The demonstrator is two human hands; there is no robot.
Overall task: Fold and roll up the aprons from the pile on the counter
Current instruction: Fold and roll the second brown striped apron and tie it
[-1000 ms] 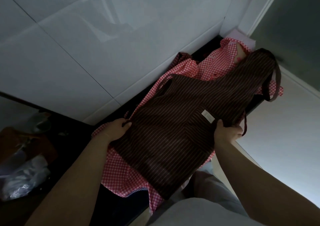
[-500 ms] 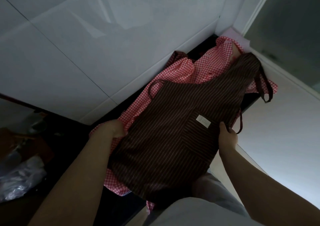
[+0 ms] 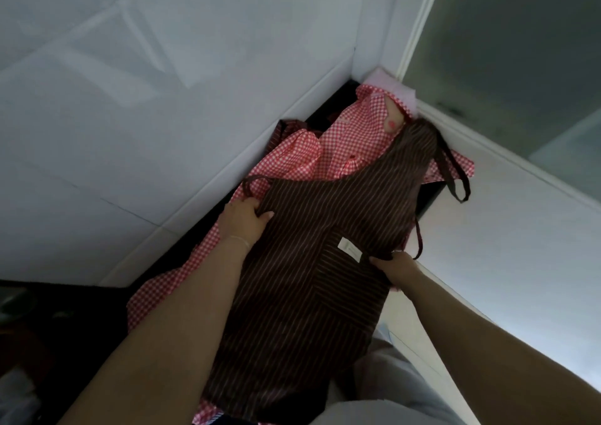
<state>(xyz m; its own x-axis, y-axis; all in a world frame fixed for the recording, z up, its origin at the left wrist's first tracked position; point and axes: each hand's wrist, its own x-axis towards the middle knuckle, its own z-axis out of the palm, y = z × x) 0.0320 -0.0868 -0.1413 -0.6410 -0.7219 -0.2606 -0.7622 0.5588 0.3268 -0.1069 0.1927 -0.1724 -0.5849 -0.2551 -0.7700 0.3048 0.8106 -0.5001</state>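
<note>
Head view: both hands grip the brown striped apron (image 3: 312, 262) at its side edges — the left hand (image 3: 242, 219) curls its fingers over the left edge near the waist, the right hand (image 3: 395, 267) pinches the right edge just below the white label (image 3: 349, 249). The apron stretches between them, spread flat over a red checked apron (image 3: 292, 154) on the dark bench (image 3: 429, 197), its neck strap (image 3: 455, 177) trailing toward the corner.
</note>
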